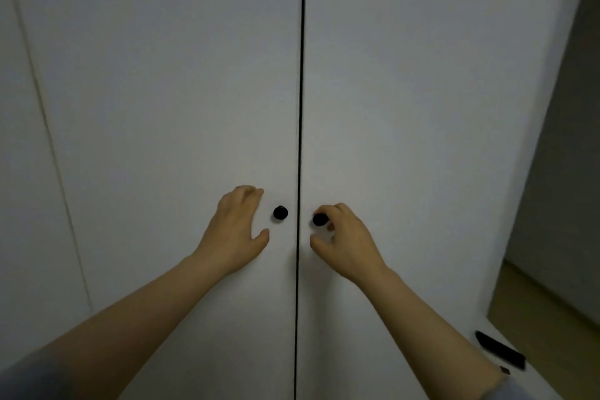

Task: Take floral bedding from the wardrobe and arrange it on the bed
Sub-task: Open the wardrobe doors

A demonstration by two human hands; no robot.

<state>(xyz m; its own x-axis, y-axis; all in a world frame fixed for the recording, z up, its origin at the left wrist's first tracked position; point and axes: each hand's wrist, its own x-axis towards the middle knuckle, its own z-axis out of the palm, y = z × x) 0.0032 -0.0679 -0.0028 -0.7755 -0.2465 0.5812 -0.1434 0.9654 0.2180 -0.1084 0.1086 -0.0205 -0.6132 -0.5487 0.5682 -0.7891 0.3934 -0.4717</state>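
closed white wardrobe doors (pixel 162 107) carry two black knobs (pixel 280 212).

The doors (pixel 156 91) are smooth, matt white, like painted board; the knobs (pixel 280 212) on them are black, smooth and dull.

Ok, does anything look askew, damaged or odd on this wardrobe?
Nothing stands out. The doors are shut, the gap between them straight, left knob and right knob both in place. A black object lies low right, too blurred to identify.
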